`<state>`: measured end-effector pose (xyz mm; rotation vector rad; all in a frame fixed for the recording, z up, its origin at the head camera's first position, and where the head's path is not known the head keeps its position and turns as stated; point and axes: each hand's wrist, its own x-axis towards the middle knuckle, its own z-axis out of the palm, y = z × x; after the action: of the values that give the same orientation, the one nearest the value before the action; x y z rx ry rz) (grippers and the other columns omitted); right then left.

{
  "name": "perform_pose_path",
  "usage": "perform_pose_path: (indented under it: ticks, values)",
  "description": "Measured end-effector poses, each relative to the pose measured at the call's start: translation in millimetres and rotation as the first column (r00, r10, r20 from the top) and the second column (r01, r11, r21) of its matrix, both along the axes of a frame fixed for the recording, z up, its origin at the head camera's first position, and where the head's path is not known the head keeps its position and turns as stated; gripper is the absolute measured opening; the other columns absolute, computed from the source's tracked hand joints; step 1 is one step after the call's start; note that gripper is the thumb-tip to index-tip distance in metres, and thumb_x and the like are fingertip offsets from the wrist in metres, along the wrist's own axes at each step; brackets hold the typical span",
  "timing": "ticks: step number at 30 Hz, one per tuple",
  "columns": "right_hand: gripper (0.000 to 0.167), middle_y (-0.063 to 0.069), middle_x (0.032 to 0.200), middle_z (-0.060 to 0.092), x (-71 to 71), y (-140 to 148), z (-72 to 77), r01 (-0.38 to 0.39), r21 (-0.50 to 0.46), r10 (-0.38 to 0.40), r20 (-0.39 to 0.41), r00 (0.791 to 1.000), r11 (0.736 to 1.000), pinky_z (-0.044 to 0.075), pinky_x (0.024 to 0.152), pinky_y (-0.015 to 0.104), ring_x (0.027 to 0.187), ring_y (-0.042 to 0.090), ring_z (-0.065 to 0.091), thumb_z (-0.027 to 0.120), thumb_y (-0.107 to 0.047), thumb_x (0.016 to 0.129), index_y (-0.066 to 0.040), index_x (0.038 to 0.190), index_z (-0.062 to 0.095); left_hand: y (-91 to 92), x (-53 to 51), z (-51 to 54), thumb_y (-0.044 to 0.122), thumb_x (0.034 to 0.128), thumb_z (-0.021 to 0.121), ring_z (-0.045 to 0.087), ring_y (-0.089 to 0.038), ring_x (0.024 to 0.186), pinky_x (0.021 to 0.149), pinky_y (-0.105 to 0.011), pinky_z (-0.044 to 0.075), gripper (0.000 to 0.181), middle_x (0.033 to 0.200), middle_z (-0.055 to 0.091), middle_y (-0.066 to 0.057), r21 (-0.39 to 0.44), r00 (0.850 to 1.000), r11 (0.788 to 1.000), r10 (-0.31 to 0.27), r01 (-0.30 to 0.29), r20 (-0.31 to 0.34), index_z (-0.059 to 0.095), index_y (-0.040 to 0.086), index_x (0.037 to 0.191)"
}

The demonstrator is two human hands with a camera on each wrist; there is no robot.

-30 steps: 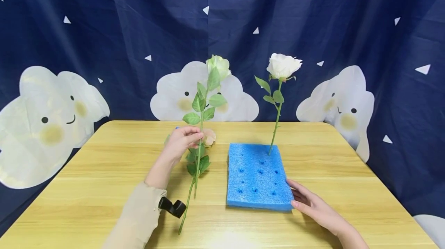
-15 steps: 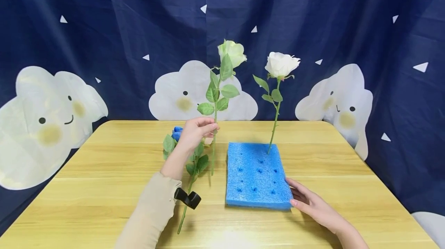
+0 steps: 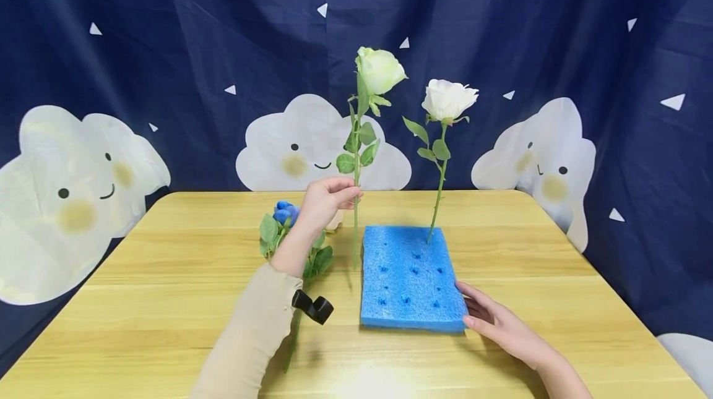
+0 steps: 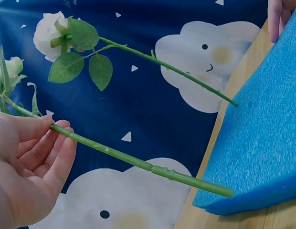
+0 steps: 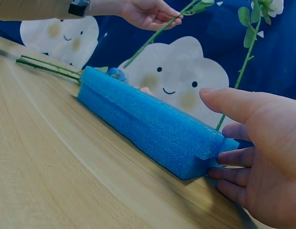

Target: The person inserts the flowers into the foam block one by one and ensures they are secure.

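My left hand [image 3: 332, 198] pinches the stem of a pale green-white rose [image 3: 380, 71] between thumb and fingertips. The rose is upright above the table, its stem's lower end just left of a blue foam block [image 3: 411, 278]. In the left wrist view the cut stem [image 4: 191, 180] reaches toward the foam's edge. A white rose [image 3: 449, 101] stands in the foam's far right part, leaning slightly right. My right hand [image 3: 504, 332] rests its fairly straight fingers against the foam's right side, near the front corner; the thumb [image 5: 224, 102] is apart from the fingers.
Left of the foam lie a blue rose [image 3: 285, 213] and a pale pink flower [image 3: 335, 221], partly hidden by my left arm. Several holes dot the foam's top. A dark blue curtain [image 3: 267, 28] with clouds hangs behind the wooden table [image 3: 139, 300].
My left hand has carried the green-white rose rightward and up, away from the lying flowers toward the foam, and the rose now stands straighter. The right hand has stayed at the foam.
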<state>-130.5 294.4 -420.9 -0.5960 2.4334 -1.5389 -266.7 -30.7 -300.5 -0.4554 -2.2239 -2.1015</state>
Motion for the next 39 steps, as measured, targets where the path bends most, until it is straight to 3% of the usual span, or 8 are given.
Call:
perform_pose_path:
  ticks: [5,11,14,16,21,23,28,39]
  values:
    - [0.054,0.033,0.143,0.023,-1.1,0,0.4,-0.018,-0.007,0.018,0.001,1.0,1.0,0.034,0.093,0.012,0.12,-0.003,0.038,0.046,-0.01,0.098,0.006,0.143,0.022,13.0,-4.1,1.8,0.004,0.0861,0.064,0.066,-0.018,0.077,0.073,-0.032,0.055,0.02,0.09,0.069,-0.016,0.007,0.999,1.0,0.01,-0.009,-0.051,0.065,-0.009,0.101]
    - [0.054,0.032,0.143,0.024,-0.6,-2,0.7,-0.017,0.008,0.017,0.002,1.0,1.0,0.034,0.093,0.012,0.125,0.045,0.031,0.047,-0.011,0.098,0.006,0.143,0.022,28.1,-8.4,-1.0,0.001,0.0847,0.064,0.067,-0.026,0.08,0.076,-0.041,0.054,0.02,0.092,0.067,-0.023,0.037,0.995,0.999,0.032,-0.028,-0.097,0.065,-0.011,0.101]
    - [0.055,0.033,0.143,0.023,-0.6,-3,-0.1,-0.021,0.001,0.021,0.007,1.0,1.0,0.033,0.093,0.011,0.124,0.049,0.029,0.047,-0.01,0.097,0.007,0.143,0.021,34.2,-10.6,-4.1,0.0,0.0848,0.064,0.067,-0.029,0.081,0.074,-0.04,0.054,0.019,0.092,0.067,-0.024,0.026,0.992,0.999,0.039,-0.036,-0.121,0.065,-0.012,0.1]
    - [0.055,0.034,0.143,0.023,-0.5,-3,-0.8,-0.021,-0.003,0.021,0.011,1.0,1.0,0.033,0.093,0.011,0.125,0.044,0.031,0.047,-0.01,0.097,0.007,0.143,0.021,37.5,-11.7,-6.2,0.0,0.0848,0.064,0.067,-0.03,0.08,0.074,-0.039,0.055,0.019,0.092,0.067,-0.024,0.017,0.99,0.999,0.041,-0.039,-0.132,0.065,-0.012,0.1]
    - [0.058,0.035,0.142,0.023,-1.6,-2,-2.0,-0.026,-0.049,0.027,0.019,0.999,0.998,0.032,0.095,0.012,0.122,0.002,0.039,0.05,-0.008,0.095,0.009,0.142,0.02,41.7,-13.4,-10.8,0.001,0.0851,0.064,0.067,-0.028,0.079,0.073,-0.035,0.055,0.019,0.09,0.067,-0.023,0.003,0.988,0.999,0.05,-0.05,-0.143,0.066,-0.011,0.099]
    - [0.06,0.035,0.142,0.021,-2.1,-1,-1.6,-0.032,-0.084,0.035,0.029,0.999,0.996,0.032,0.095,0.012,0.118,-0.008,0.038,0.051,-0.006,0.094,0.01,0.142,0.018,42.3,-14.0,-12.0,0.002,0.0854,0.064,0.067,-0.028,0.079,0.071,-0.031,0.055,0.018,0.09,0.068,-0.023,0.002,0.988,0.999,0.052,-0.052,-0.147,0.066,-0.011,0.099]
    - [0.064,0.036,0.143,0.017,-1.6,0,1.8,-0.043,-0.136,0.052,0.062,0.997,0.99,0.03,0.096,0.011,0.118,-0.01,0.037,0.052,-0.005,0.094,0.011,0.143,0.013,43.3,-15.2,-12.3,0.002,0.0859,0.063,0.067,-0.027,0.08,0.07,-0.027,0.055,0.019,0.091,0.068,-0.022,-0.009,0.987,0.999,0.042,-0.044,-0.155,0.066,-0.01,0.1]
    - [0.065,0.035,0.145,0.014,1.3,1,5.5,-0.039,-0.156,0.054,0.088,0.995,0.987,0.029,0.096,0.011,0.119,-0.01,0.035,0.051,-0.006,0.094,0.01,0.143,0.013,48.6,-17.5,-14.1,0.0,0.0858,0.063,0.067,-0.027,0.082,0.071,-0.026,0.055,0.018,0.094,0.068,-0.021,-0.011,0.988,0.999,0.029,-0.031,-0.153,0.066,-0.009,0.101]
